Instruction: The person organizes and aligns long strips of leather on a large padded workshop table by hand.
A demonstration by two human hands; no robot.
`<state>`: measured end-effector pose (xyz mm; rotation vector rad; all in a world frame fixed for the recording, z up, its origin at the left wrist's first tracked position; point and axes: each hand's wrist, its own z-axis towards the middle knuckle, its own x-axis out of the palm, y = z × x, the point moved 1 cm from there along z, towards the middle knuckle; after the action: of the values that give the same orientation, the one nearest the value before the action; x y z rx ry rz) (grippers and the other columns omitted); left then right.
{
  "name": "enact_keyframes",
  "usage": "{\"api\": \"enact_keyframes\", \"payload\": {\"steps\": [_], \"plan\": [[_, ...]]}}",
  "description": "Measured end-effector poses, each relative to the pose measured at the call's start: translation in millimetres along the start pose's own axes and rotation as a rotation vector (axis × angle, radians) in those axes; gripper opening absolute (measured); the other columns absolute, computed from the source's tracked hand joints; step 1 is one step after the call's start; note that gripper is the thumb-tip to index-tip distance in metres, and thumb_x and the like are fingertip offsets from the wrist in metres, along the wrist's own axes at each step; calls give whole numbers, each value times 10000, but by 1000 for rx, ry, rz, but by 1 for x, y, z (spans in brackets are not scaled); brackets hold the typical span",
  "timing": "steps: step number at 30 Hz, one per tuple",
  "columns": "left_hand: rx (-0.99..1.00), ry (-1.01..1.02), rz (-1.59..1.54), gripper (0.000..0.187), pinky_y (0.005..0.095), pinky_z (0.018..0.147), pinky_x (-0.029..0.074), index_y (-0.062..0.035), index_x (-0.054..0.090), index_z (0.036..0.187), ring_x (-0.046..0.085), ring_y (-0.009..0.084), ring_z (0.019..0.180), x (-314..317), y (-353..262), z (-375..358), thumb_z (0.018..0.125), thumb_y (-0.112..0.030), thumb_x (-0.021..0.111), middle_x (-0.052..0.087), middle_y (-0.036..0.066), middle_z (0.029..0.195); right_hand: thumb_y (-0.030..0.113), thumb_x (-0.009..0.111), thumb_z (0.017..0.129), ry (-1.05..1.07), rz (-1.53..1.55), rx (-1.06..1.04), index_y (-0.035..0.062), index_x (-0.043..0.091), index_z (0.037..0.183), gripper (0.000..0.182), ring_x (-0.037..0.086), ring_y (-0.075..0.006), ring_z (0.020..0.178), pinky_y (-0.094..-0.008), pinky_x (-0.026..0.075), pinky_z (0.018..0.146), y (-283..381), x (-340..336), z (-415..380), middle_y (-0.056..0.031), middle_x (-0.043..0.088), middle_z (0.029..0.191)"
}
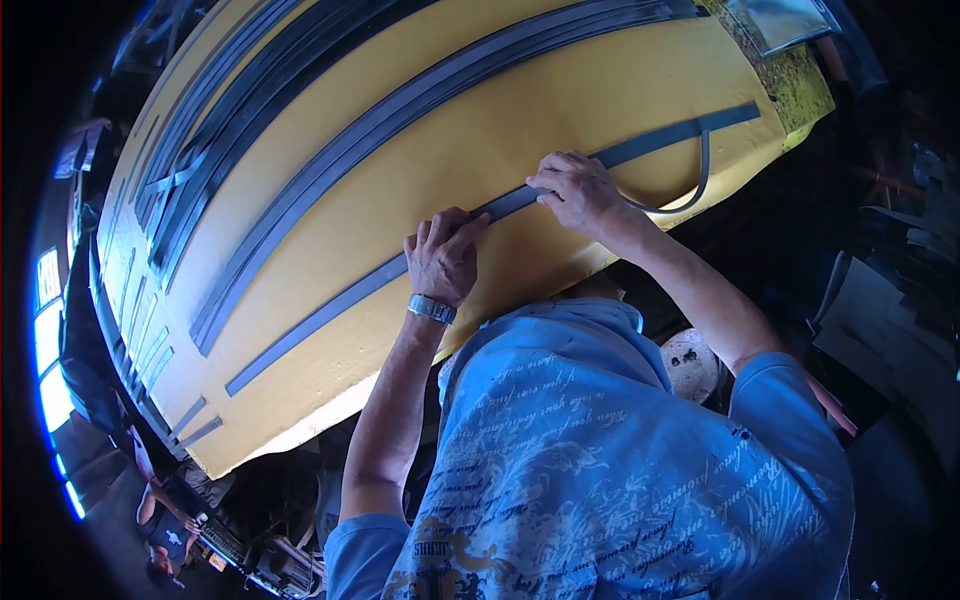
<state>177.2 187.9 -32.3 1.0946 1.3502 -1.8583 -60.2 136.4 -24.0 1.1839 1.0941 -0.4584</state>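
A long, flat dark grey strip lies slantwise along the near side of the yellow tabletop. My left hand is closed over the strip near its middle, thumb pointing right along it. A little farther right, my right hand pinches the same strip, with its fingertips at the edge. From under the right hand a thin, narrow strip bends in a loop back up to the wide strip near its right end. What lies beneath the fingers is hidden.
Behind the strip lies a bundle of similar grey strips, with darker strips farther back. Short cut pieces lie at the left end. A clear plastic-looking item sits at the far right corner. Another person is at the lower left.
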Motion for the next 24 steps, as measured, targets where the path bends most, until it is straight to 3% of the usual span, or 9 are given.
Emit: {"api": "enact_keyframes", "payload": {"steps": [9,11,13,14,16,19,22,24], "plan": [[-23,-31,-40,254,403,799,423,-180,728,981,591,233,960,7,-10,3,747,-100,668,620,16,1058,118,695,785,-9,-91,15,104,683,976,192,572,-234,971,-412,466,815,9,-1,1,-21,586,998],[26,-53,-34,258,428,829,425,-136,705,1023,576,261,998,11,-12,3,768,-147,665,609,44,1159,107,696,777,-21,-98,15,105,687,966,189,576,-236,962,-406,466,806,7,0,-1,-26,591,981],[33,22,-4,386,459,909,408,-92,647,1155,543,300,1103,7,-37,11,791,-221,663,538,84,1333,107,635,773,-120,-53,-74,114,649,824,53,577,-266,910,-439,460,752,4,3,1,-58,589,902],[20,117,-103,542,506,1019,348,-67,542,1302,466,338,1248,21,-41,11,806,-259,649,424,133,1457,98,608,733,-154,-32,-113,114,639,760,44,582,-293,832,-452,453,684,2,6,3,-83,580,809],[124,85,-58,636,534,1129,221,-61,418,1409,335,347,1384,48,-52,10,855,-323,589,356,187,1494,133,606,720,-199,-86,-110,111,616,716,24,574,-300,789,-457,438,634,-3,23,2,-87,565,781],[69,188,-27,613,529,1125,237,-112,396,1425,344,306,1381,41,-39,4,908,-421,513,390,129,1483,165,661,724,-165,-112,-123,143,645,781,62,585,-269,827,-427,463,660,1,14,1,-54,582,843],[-32,152,35,476,523,1115,238,-100,541,1309,358,300,1370,10,-2,-26,892,-329,561,445,95,1445,150,686,768,-60,-129,-63,129,679,927,160,592,-251,904,-405,493,731,6,7,0,-40,606,924],[-153,154,82,446,531,1143,193,-116,561,1301,353,292,1380,-13,29,-56,891,-290,583,460,92,1441,146,679,775,-67,-119,-43,124,665,905,133,582,-254,946,-410,484,769,12,1,0,-38,598,950]]}}
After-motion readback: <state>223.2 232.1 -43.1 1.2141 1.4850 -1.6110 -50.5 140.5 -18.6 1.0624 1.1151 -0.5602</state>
